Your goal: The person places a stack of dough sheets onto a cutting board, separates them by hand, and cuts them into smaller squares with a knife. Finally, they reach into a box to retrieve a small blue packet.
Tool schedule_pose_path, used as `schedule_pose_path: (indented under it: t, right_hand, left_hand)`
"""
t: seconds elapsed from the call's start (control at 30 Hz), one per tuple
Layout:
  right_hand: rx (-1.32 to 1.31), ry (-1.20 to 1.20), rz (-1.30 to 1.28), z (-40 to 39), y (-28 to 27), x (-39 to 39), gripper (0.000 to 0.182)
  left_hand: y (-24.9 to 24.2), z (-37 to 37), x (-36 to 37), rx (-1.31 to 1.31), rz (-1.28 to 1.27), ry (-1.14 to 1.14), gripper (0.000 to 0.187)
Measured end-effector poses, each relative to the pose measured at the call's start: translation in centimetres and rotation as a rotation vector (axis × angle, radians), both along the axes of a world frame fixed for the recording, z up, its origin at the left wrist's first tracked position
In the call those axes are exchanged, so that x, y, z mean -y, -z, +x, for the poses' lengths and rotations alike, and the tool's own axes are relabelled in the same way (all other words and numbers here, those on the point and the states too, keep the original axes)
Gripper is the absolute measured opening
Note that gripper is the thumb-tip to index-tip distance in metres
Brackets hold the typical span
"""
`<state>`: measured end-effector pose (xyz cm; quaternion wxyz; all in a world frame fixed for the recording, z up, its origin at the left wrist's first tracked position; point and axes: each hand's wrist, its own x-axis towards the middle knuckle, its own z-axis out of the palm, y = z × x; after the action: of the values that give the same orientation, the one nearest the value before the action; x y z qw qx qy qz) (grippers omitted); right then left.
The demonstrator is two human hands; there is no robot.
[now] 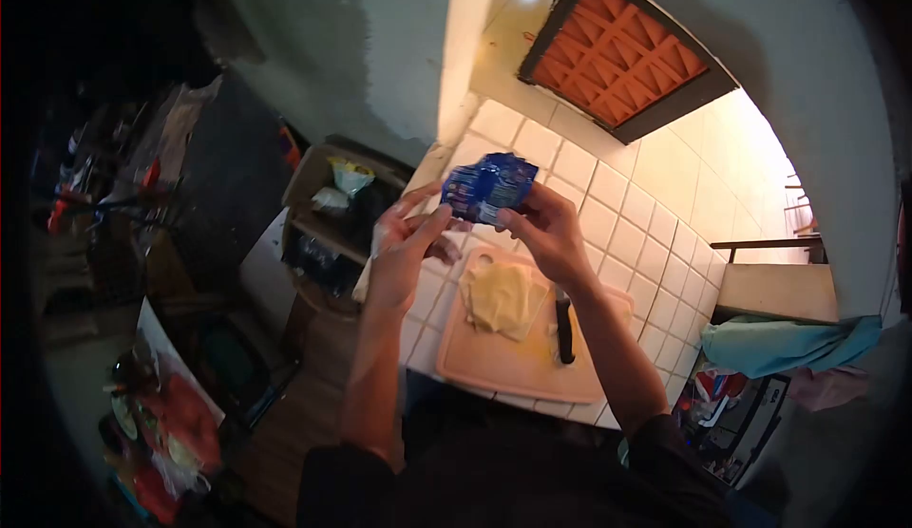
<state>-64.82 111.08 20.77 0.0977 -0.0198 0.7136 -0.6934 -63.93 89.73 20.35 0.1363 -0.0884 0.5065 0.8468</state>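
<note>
Between hands (401, 245) (553, 234): blue packet (491, 186), print (465, 184) unreadable.

The white-tiled bench (651, 243) carries a pinkish cutting board (484, 364), lying flat, its corner pierced by a hole.

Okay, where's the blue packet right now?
In the head view, the blue packet is just above centre, held between the left hand and right hand, appearing above the cutting board on the tiled counter.

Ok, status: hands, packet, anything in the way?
Left hand, right hand: holding blue packet. Packet raised above tiled counter. No obstruction visible; knife on cutting board.
</note>
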Motion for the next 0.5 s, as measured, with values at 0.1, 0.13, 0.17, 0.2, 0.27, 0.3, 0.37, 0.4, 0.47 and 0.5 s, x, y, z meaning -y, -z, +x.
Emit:
schedule_pose_path:
  t: [0.1,0.13,0.17,0.2,0.27,0.3,0.37,0.4,0.47,0.5]
  right_hand:
    - [-0.018,0.138,0.059,-1.8,2.4,-5.0,0.023]
    - [-0.024,0.137,0.103,-2.3,3.7,-6.8,0.024]
    - [-0.03,0.134,0.146,-2.8,4.9,-8.7,0.025]
    - [0.085,-0.021,0.17,-3.5,4.4,-10.2,0.027]
    - [0.31,-0.341,0.228,-5.7,4.0,-13.0,0.035]
    - [0.373,-0.455,0.27,-7.6,4.7,-14.4,0.033]
    - [0.218,-0.28,0.183,-13.5,6.8,-19.2,0.02]
    - [0.083,-0.164,0.059,-19.6,7.9,-24.7,0.025]
    - [-0.046,0.442,-0.455,-22.5,0.0,-24.0,0.06]
    - [-0.053,0.444,-0.468,-22.6,-0.3,-24.1,0.06]
  left_hand:
    - [1.5,-0.6,0.7,-0.125,-0.292,-0.077,0.048]
    - [4.1,-0.6,1.9,-0.1,-0.394,-0.166,0.046]
    - [6.7,-0.4,3.6,-0.075,-0.497,-0.255,0.044]
    - [7.8,0.0,5.8,-0.021,-0.628,-0.299,0.039]
    - [7.1,0.7,7.4,-0.028,-0.72,-0.428,0.031]
    - [6.2,1.1,7.5,-0.085,-0.682,-0.512,0.03]
    - [9.3,2.4,9.8,-0.245,-0.922,-0.73,0.033]
    - [8.3,4.1,12.1,-0.09,-1.051,-0.579,0.037]
    - [7.9,5.8,13.1,-0.199,-0.966,-0.741,0.038]
    - [5.4,5.5,11.4,-0.225,-0.992,-0.897,0.038]
